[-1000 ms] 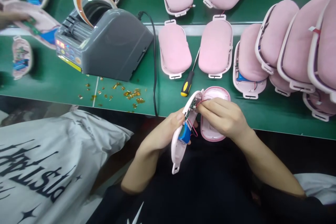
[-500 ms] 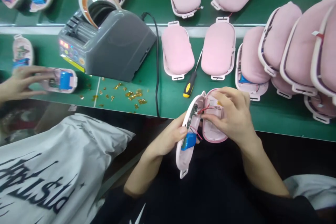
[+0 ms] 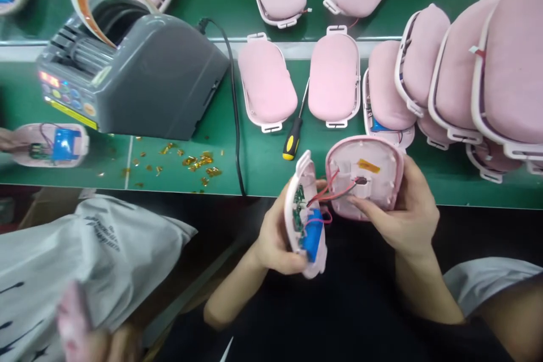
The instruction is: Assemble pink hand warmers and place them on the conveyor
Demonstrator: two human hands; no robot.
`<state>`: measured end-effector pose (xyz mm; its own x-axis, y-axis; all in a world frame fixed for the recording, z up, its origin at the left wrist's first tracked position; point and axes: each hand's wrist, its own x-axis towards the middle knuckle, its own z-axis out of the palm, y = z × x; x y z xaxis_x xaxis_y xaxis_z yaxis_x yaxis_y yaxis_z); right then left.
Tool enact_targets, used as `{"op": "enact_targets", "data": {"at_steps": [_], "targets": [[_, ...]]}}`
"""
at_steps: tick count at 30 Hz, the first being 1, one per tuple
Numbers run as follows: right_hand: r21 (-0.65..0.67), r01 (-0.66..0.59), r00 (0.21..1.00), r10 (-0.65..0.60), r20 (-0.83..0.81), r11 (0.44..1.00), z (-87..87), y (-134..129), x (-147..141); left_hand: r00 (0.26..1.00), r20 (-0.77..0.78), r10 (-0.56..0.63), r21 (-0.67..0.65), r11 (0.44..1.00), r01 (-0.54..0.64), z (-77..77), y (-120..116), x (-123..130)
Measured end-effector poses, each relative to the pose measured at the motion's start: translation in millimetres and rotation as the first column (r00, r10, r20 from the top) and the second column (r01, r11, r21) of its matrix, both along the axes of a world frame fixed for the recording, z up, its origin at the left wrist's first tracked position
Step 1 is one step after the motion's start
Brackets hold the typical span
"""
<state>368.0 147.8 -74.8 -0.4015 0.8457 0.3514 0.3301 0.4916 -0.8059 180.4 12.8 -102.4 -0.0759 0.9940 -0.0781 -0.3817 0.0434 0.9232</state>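
Currently | left hand (image 3: 275, 242): open shell (image 3: 290, 212) | right hand (image 3: 410, 218): cover (image 3: 384, 189) | wires (image 3: 326, 197) between

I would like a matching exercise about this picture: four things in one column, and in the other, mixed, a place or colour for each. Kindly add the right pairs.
Things:
1. screwdriver
2. battery
3. tape machine
4. cover

Place or colour:
A. held in the right hand
B. mostly grey
C. lying on the table
D. blue, in the shell that the left hand holds

Pairs: 1-C, 2-D, 3-B, 4-A
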Motion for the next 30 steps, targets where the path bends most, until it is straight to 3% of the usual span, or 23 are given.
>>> {"op": "enact_targets", "data": {"at_steps": [3, 5, 9, 14, 19, 23, 26, 30], "targets": [[0.254, -0.01, 0.999, -0.003, 0.051, 0.967, 8.2, -9.6, -8.5, 0.98, -0.034, 0.197, 0.13, 0.973, -0.191, -3.4, 4.0, 7.6], [0.295, -0.051, 0.996, 0.028, 0.083, 0.954, 12.5, -17.3, -13.9, 0.979, -0.002, 0.205, 0.126, 0.971, -0.203, -4.1, 3.8, 13.6], [0.288, -0.102, 0.984, 0.054, 0.17, 0.952, 16.2, -27.3, -20.1, 0.977, 0.105, 0.184, 0.091, 0.977, -0.194, -1.5, 4.2, 18.8], [0.25, -0.157, 0.98, 0.119, 0.16, 0.956, 19.2, -28.3, -21.4, 0.983, 0.062, 0.174, 0.019, 0.984, -0.175, 3.5, 8.4, 15.7], [0.246, -0.134, 0.974, 0.082, 0.214, 0.96, 32.8, -19.1, -22.1, 0.992, -0.017, 0.126, 0.092, 0.988, -0.124, -6.3, -1.6, 17.2], [0.161, -0.192, 0.945, 0.139, 0.295, 0.968, 44.4, -10.2, -20.3, 0.992, -0.047, 0.119, 0.16, 0.981, -0.11, -15.9, -8.6, 18.9], [0.14, -0.272, 0.94, 0.232, 0.251, 0.952, 46.3, -9.6, -17.1, 0.994, 0.046, 0.097, 0.162, 0.981, -0.103, -18.1, -7.7, 16.8], [0.088, -0.387, 0.921, 0.381, 0.081, 0.918, 43.4, -13.0, -13.2, 0.989, 0.14, 0.052, 0.055, 0.997, -0.06, -18.5, -5.5, 11.7]]}}
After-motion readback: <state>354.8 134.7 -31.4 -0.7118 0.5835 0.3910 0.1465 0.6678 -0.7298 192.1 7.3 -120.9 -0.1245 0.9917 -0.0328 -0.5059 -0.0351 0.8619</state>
